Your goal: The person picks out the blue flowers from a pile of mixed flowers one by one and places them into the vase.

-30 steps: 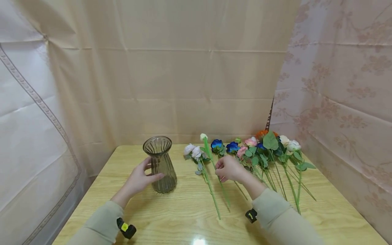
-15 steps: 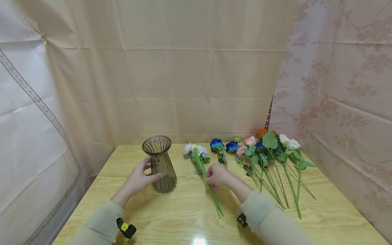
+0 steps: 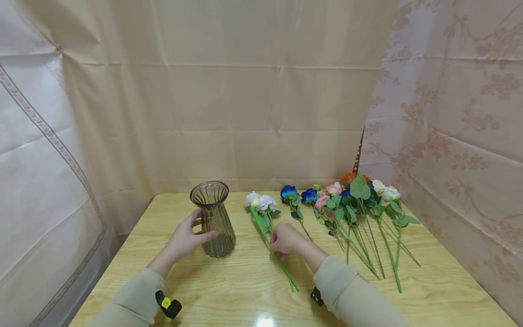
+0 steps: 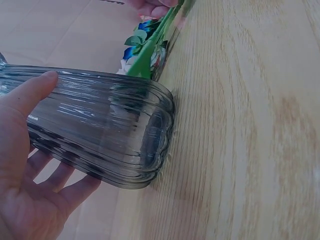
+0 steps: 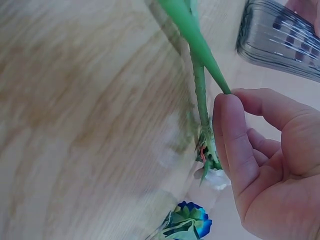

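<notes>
Right hand (image 3: pixel 286 240): thumb and fingertips pinch the tulip (image 3: pixel 255 202) by its stem.
Tulip: overlaps the white roses (image 3: pixel 267 203); lower stems hard to tell apart.
Left hand (image 3: pixel 185 237): grips the vase (image 3: pixel 219 234), fingers partly hidden behind it.
Vase: upright on the table (image 3: pixel 184 290); mouth cut off in left wrist view.
Heap (image 3: pixel 336 203): far right, stems tangled.
</notes>
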Available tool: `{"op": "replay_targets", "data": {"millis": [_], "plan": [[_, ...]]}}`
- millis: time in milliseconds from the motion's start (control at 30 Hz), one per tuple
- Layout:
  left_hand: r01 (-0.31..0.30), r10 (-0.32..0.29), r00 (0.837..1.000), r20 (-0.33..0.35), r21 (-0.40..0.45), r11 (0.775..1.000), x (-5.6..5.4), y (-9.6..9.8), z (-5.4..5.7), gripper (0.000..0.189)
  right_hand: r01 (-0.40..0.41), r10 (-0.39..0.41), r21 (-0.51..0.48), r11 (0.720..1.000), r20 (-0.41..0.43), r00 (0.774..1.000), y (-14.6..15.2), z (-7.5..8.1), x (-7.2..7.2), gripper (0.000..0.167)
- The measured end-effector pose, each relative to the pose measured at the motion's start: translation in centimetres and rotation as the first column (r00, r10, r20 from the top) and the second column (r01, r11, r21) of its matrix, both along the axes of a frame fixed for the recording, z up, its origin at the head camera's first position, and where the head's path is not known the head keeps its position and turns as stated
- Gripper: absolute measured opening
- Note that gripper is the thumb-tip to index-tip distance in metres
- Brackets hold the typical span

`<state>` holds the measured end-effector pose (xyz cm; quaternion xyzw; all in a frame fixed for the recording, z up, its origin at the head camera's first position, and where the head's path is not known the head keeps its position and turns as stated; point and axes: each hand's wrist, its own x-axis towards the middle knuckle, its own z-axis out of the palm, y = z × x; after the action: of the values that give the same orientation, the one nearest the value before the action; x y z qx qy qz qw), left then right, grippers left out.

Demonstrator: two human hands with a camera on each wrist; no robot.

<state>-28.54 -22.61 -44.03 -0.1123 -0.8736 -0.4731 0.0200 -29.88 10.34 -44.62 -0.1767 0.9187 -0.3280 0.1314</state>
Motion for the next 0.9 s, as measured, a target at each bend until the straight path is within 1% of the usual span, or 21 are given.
{"op": "replay_targets", "data": {"millis": [300, 533, 733, 833, 900], "plan": [[-0.004, 0.004, 1.000, 0.011, 0.003, 1.000, 0.1, 0.0, 0.1, 0.107, 0.004, -0.003, -0.037, 0.999, 0.015, 1.000, -0.2, 0.4, 0.5, 0.017], [-0.007, 0.007, 1.000, 0.014, -0.002, 1.000, 0.0, 0.0, 0.0, 0.107, 0.033, -0.029, -0.091, 0.995, 0.048, 0.998, 0.4, 1.0, 0.3, 0.015], [-0.004, 0.004, 1.000, 0.012, 0.009, 1.000, 0.0, 0.0, 0.0, 0.104, 0.019, -0.014, -0.140, 0.990, 0.038, 0.999, 1.0, 2.5, 0.4, 0.013], [-0.003, 0.003, 1.000, 0.010, 0.006, 1.000, 0.0, 0.0, 0.0, 0.103, 0.023, -0.019, -0.155, 0.988, 0.028, 0.999, 1.3, 3.5, 0.4, 0.014], [-0.005, 0.005, 1.000, 0.011, 0.006, 1.000, 0.0, 0.1, 0.0, 0.102, 0.034, -0.031, -0.153, 0.988, 0.020, 0.999, 1.5, 4.1, 0.4, 0.017]]}}
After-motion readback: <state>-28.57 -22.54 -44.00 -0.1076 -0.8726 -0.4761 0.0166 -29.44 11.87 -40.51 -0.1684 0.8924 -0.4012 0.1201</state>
